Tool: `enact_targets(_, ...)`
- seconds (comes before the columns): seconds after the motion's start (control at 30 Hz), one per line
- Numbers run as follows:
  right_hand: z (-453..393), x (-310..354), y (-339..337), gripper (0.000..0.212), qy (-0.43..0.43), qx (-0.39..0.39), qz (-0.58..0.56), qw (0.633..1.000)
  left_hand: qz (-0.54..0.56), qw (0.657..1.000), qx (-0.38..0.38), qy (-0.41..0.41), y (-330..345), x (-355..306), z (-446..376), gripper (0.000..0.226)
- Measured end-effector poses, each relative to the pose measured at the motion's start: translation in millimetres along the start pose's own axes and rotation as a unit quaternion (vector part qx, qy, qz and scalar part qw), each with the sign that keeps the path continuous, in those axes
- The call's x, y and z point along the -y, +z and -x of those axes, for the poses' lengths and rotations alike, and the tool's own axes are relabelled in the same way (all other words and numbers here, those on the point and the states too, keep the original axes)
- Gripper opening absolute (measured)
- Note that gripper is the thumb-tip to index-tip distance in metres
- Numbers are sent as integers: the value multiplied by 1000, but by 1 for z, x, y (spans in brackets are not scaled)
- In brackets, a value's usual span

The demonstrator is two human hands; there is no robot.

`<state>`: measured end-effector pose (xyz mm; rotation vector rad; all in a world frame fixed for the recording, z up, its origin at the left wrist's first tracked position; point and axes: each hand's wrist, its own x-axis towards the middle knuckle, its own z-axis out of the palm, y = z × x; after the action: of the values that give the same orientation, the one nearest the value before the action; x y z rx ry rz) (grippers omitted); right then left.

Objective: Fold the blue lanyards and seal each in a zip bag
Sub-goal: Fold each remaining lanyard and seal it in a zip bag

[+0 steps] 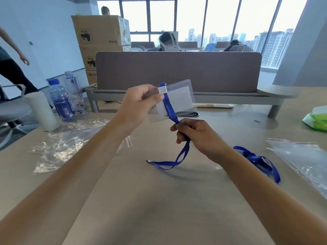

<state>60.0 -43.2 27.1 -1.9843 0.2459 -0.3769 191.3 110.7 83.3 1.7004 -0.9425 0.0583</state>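
My left hand [139, 105] holds up a clear badge holder [178, 100] by its white clip, above the table. A blue lanyard [169, 108] runs from the clip down into my right hand [196, 137], which is closed around the strap. Its loose loop hangs below the fist and its end rests on the table. A second blue lanyard [258, 160] lies bunched on the table to the right of my right wrist. Clear zip bags [304, 156] with a red seal line lie at the far right.
Crumpled clear plastic bags [62, 145] lie at the left. Two water bottles [62, 101] and a white roll [42, 110] stand at the back left. A green packet [316, 119] sits at the right edge. A brown divider [178, 71] closes the table's far side.
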Motion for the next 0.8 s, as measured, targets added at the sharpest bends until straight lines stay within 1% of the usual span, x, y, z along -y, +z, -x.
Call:
enact_targets(0.07,2,0,-11,25,-12,20,-11,1000,16,999,36,-22,-6,-3,2,20)
enact_targets(0.13,5,3,-21,24,-20,30,-16,999,6,996,85,-21,-11,-3,4,17)
enact_targets(0.23,5,12,-33,26,-21,43,59,997,-74,980,182,-6,-13,-5,11,15)
enact_targets(0.3,1,17,-39,19,-27,52,105,993,-116,965,237,4,-10,-6,17,14)
enact_targets(0.4,-3,25,-44,18,-21,54,118,991,-132,949,286,1,-1,-4,27,10)
enact_targets(0.43,-4,27,-44,18,-15,53,108,993,-151,945,291,8,2,-3,29,9)
enact_targets(0.5,-7,31,-46,17,-7,44,90,995,-223,931,286,41,7,2,33,8)
enact_targets(0.57,-8,35,-47,16,-8,32,91,995,-268,920,279,57,14,8,37,7)
enact_targets(0.6,-8,37,-47,17,-10,29,95,995,-272,923,268,50,17,11,39,7)
enact_targets(0.67,-4,41,-45,18,-15,27,88,996,-255,940,226,22,22,16,40,7)
enact_targets(0.8,8,38,-35,21,-31,-10,51,998,-192,975,104,-44,28,25,38,9)
